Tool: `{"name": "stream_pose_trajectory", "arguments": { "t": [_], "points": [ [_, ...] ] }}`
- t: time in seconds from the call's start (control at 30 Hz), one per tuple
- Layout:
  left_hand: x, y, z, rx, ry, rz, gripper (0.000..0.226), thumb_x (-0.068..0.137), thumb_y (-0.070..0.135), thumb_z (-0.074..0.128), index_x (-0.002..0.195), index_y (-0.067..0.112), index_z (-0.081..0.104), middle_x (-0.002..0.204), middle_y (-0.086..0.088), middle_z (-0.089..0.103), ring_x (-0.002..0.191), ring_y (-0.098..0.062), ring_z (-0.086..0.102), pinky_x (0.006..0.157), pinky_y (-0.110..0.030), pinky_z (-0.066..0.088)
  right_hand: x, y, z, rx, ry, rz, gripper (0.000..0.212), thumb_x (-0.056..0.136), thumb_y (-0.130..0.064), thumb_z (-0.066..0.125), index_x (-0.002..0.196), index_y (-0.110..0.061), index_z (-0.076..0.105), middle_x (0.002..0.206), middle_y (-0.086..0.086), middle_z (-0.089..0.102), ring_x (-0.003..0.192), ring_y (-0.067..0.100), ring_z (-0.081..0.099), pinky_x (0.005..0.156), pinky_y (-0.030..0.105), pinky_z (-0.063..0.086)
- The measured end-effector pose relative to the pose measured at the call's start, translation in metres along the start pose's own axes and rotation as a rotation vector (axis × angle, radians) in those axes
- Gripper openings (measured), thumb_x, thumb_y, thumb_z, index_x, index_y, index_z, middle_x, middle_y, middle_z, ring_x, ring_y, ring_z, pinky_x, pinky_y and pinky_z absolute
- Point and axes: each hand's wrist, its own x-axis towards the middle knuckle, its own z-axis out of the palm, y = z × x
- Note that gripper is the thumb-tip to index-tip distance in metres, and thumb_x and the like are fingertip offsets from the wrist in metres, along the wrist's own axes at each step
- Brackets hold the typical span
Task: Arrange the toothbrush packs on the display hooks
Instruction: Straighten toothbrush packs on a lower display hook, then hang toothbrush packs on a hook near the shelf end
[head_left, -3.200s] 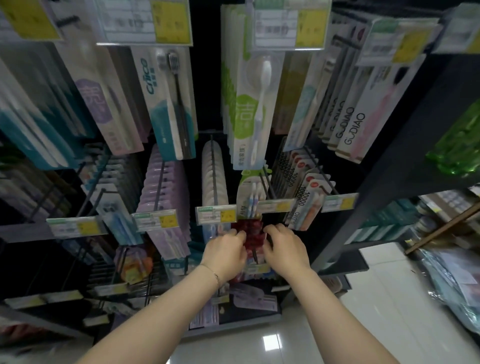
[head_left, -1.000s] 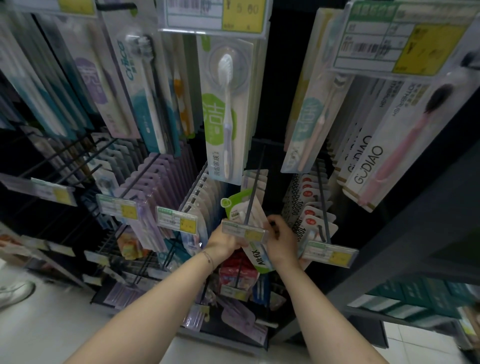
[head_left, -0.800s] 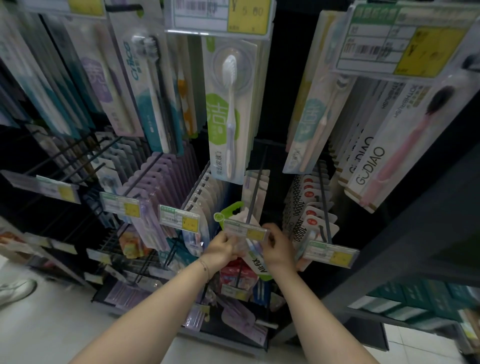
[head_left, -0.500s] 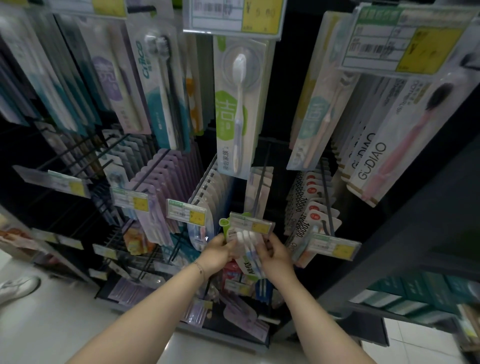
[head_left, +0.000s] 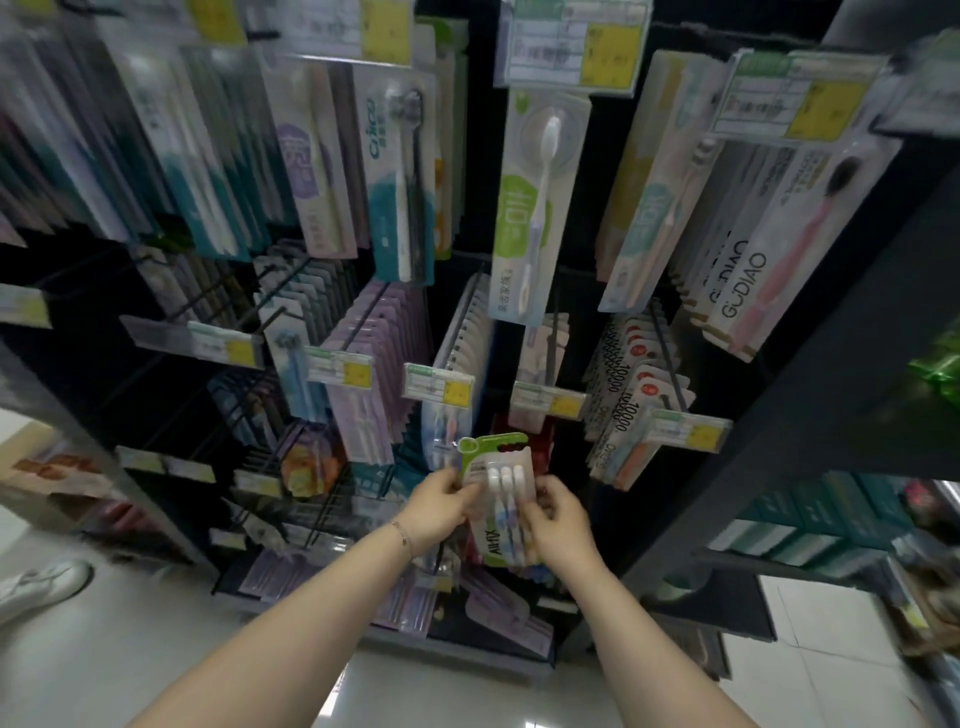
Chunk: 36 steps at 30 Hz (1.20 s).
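Note:
A green-topped pack of three toothbrushes (head_left: 498, 475) is off the rack and held upright between both hands, just below the middle hook (head_left: 551, 343) with its yellow price tag (head_left: 548, 401). My left hand (head_left: 439, 506) pinches the pack's left edge. Gripping its right side lower down is my right hand (head_left: 558, 519). A few pale packs still hang far back on that hook.
Full hooks flank the middle one: white packs (head_left: 460, 353) to the left, red-and-white packs (head_left: 636, 384) to the right. Long toothbrush cards (head_left: 535, 208) hang above. Red packs (head_left: 524, 431) sit below the tag. A black shelf post (head_left: 810, 374) stands right; a white shoe (head_left: 36, 587) lower left.
Both hands drew the green pack down and out from the middle hook, clear of its price tag. The view pulled back a little.

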Motion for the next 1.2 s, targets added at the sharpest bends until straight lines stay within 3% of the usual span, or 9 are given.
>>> {"name": "stream_pose_trajectory", "arguments": {
  "t": [0.1, 0.2, 0.33, 0.5, 0.6, 0.83, 0.97, 1.1, 1.2],
  "points": [
    [-0.022, 0.005, -0.016, 0.056, 0.023, 0.079, 0.012, 0.093, 0.027, 0.06, 0.094, 0.016, 0.062, 0.083, -0.004, 0.064, 0.073, -0.018, 0.06, 0.066, -0.033, 0.048, -0.02, -0.015, 0.012, 0.014, 0.051, -0.048, 0.014, 0.095, -0.018, 0.055, 0.089, -0.03, 0.057, 0.09, -0.005, 0.067, 0.083, 0.011, 0.065, 0.074, 0.032, 0.056],
    [-0.044, 0.018, -0.033, 0.108, 0.093, 0.152, 0.016, 0.093, 0.017, 0.06, 0.077, 0.017, 0.057, 0.074, -0.004, 0.062, 0.072, -0.02, 0.06, 0.071, -0.038, 0.051, -0.035, -0.033, 0.021, 0.05, 0.093, -0.108, 0.008, 0.095, -0.019, 0.056, 0.092, -0.026, 0.059, 0.089, -0.005, 0.066, 0.082, 0.008, 0.064, 0.072, 0.028, 0.053],
    [-0.076, 0.039, -0.053, 0.145, 0.151, 0.273, 0.017, 0.094, 0.016, 0.058, 0.084, 0.002, 0.057, 0.08, -0.021, 0.063, 0.074, -0.029, 0.062, 0.072, -0.038, 0.051, -0.05, -0.062, 0.032, 0.102, 0.147, -0.176, 0.006, 0.096, -0.021, 0.055, 0.098, -0.025, 0.059, 0.094, -0.009, 0.065, 0.088, 0.006, 0.061, 0.072, 0.024, 0.05],
    [-0.112, 0.054, -0.078, 0.111, 0.225, 0.395, 0.012, 0.095, 0.016, 0.057, 0.084, 0.021, 0.058, 0.082, 0.002, 0.064, 0.061, -0.007, 0.062, 0.061, -0.018, 0.049, -0.066, -0.099, 0.046, 0.153, 0.185, -0.262, 0.004, 0.096, -0.024, 0.055, 0.098, -0.025, 0.059, 0.094, -0.008, 0.066, 0.089, 0.008, 0.064, 0.076, 0.03, 0.053],
    [-0.126, 0.055, -0.095, 0.116, 0.253, 0.414, 0.005, 0.095, 0.021, 0.058, 0.091, 0.021, 0.062, 0.091, 0.001, 0.067, 0.065, -0.01, 0.063, 0.065, -0.022, 0.052, -0.075, -0.123, 0.056, 0.182, 0.208, -0.324, 0.005, 0.096, -0.026, 0.055, 0.096, -0.024, 0.059, 0.092, -0.007, 0.066, 0.087, 0.008, 0.063, 0.076, 0.03, 0.053],
    [-0.155, 0.067, -0.134, 0.026, 0.38, 0.497, 0.008, 0.095, 0.015, 0.058, 0.092, 0.012, 0.066, 0.088, -0.005, 0.07, 0.064, -0.007, 0.061, 0.057, -0.018, 0.05, -0.09, -0.171, 0.079, 0.22, 0.203, -0.416, 0.011, 0.094, -0.033, 0.058, 0.101, -0.025, 0.061, 0.093, -0.008, 0.067, 0.086, 0.005, 0.064, 0.075, 0.027, 0.053],
    [-0.159, 0.071, -0.155, 0.0, 0.441, 0.544, 0.013, 0.093, 0.013, 0.06, 0.085, 0.022, 0.066, 0.085, 0.003, 0.07, 0.076, -0.008, 0.066, 0.066, -0.021, 0.054, -0.09, -0.185, 0.091, 0.206, 0.134, -0.419, 0.01, 0.092, -0.028, 0.062, 0.102, -0.027, 0.06, 0.088, -0.006, 0.067, 0.077, 0.009, 0.064, 0.069, 0.031, 0.055],
    [-0.158, 0.065, -0.173, -0.011, 0.451, 0.526, 0.011, 0.093, 0.013, 0.06, 0.087, 0.019, 0.066, 0.083, 0.003, 0.069, 0.064, 0.0, 0.061, 0.059, -0.019, 0.049, -0.078, -0.188, 0.111, 0.159, 0.073, -0.425, 0.01, 0.094, -0.031, 0.059, 0.101, -0.024, 0.061, 0.089, -0.006, 0.068, 0.082, 0.01, 0.065, 0.075, 0.039, 0.056],
    [-0.152, 0.063, -0.189, -0.037, 0.471, 0.505, 0.009, 0.094, 0.011, 0.058, 0.092, 0.009, 0.066, 0.082, 0.001, 0.067, 0.059, 0.002, 0.058, 0.055, -0.017, 0.047, -0.064, -0.194, 0.13, 0.16, 0.02, -0.435, 0.01, 0.096, -0.028, 0.056, 0.102, -0.022, 0.061, 0.093, -0.008, 0.068, 0.086, 0.004, 0.064, 0.077, 0.034, 0.055]
  ]
}}
